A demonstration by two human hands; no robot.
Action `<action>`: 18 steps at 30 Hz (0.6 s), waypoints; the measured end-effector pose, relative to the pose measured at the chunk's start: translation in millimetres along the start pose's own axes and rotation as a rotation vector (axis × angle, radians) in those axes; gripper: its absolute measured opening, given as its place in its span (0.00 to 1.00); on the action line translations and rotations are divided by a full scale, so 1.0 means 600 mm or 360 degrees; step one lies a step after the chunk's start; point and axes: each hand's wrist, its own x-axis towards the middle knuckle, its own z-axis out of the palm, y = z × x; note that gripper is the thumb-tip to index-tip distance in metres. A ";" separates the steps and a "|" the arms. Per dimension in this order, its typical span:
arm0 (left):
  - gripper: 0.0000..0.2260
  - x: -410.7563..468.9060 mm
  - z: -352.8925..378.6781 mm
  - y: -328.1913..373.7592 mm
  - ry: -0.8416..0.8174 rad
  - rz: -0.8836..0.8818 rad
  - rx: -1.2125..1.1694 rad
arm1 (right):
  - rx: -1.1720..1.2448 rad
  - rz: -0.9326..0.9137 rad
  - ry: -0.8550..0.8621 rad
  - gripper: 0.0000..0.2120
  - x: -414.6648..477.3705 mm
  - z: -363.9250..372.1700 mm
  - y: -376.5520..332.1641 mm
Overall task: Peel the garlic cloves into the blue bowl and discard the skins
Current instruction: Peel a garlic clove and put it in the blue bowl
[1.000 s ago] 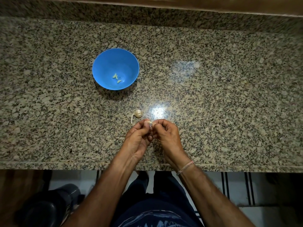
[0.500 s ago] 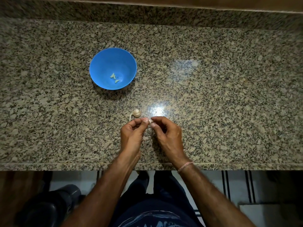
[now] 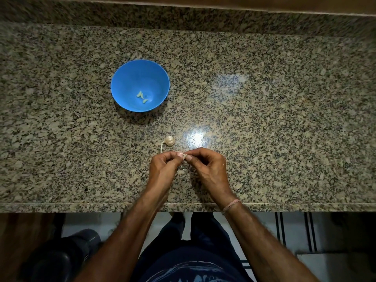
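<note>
Brought back together since 0.5 s ago, L hand (image 3: 164, 169) & R hand (image 3: 207, 167) are both seen pinching a garlic clove (image 3: 184, 156) near the bench (image 3: 264, 119) front edge, so skin removal is judged ongoing, w/ peeled cloves (image 3: 142, 96) already in the blue bowl (image 3: 132, 78) further back-left.

The countertop (image 3: 264, 119) is granite, speckled and polished to a high gloss, and light shines back from it in bright patches. The blue bowl (image 3: 124, 78) looks like plastic, smooth with a soft sheen. The peeled cloves (image 3: 141, 96) inside it are smooth and slightly shiny. The garlic bulb (image 3: 169, 140) and the garlic clove (image 3: 184, 157) have dry, papery, matt skin. The bracelet (image 3: 232, 205) looks like thin thread.
</note>
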 end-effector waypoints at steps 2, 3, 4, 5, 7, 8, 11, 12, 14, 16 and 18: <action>0.09 -0.001 0.005 -0.005 0.0042 0.0080 0.0232 | 0.0165 0.0098 -0.0015 0.05 -0.004 0.002 -0.002; 0.10 -0.001 0.006 -0.007 0.0063 0.0141 0.0368 | 0.0229 0.0138 -0.0010 0.05 -0.006 0.003 -0.003; 0.10 -0.002 0.005 -0.007 0.0090 0.0203 0.0465 | 0.0278 0.0172 0.0000 0.05 -0.008 0.005 -0.003; 0.10 -0.001 0.003 -0.007 0.0121 0.0257 0.0504 | 0.0314 0.0201 0.0018 0.05 -0.008 0.005 -0.003; 0.08 -0.007 0.001 -0.002 0.0156 0.0356 0.0493 | 0.0344 0.0245 0.0067 0.05 -0.007 0.003 -0.001; 0.07 -0.011 0.001 0.000 0.0158 0.0400 0.0484 | 0.0349 0.0256 0.0086 0.06 -0.006 0.002 0.000; 0.04 -0.019 0.002 0.001 0.0201 0.0490 0.0518 | 0.0320 0.0276 0.0103 0.06 -0.006 0.004 0.002; 0.04 -0.020 0.003 0.001 0.0236 0.0500 0.0556 | 0.0273 0.0266 0.0102 0.06 -0.006 0.005 0.003; 0.04 -0.019 0.004 0.002 0.0302 0.0494 0.0640 | 0.0138 0.0208 0.0091 0.05 -0.006 0.008 0.003; 0.05 -0.021 0.005 0.006 0.0346 0.0454 0.0728 | 0.0003 0.0127 0.0087 0.05 -0.006 0.009 0.003; 0.06 -0.020 0.004 0.008 0.0337 0.0413 0.0779 | -0.0100 0.0042 0.0101 0.04 -0.007 0.008 0.002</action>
